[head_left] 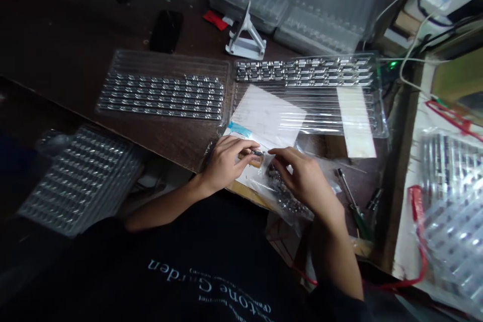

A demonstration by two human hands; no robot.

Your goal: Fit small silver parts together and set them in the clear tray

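Between the thumb and fingers of my left hand (226, 162) is a small metal connector (257, 153), above the white paper (269, 113). My right hand (299, 173) is just to the right of it, fingers bent and thumb close to them; whatever they hold, if anything, is too small to make out. Beneath my right hand lies a clear plastic bag (292, 204) with many small metal parts. Behind my hands are two clear ribbed trays, the left tray (151, 66) and the right tray (320, 110), both with rows of metal connectors.
A white stand (246, 43), a black phone (166, 31) and stacked clear trays (320, 5) are at the back. A green-handled screwdriver (354, 204) lies right of the bag. More filled trays (77, 181) are at lower left, and others (456, 226) at far right.
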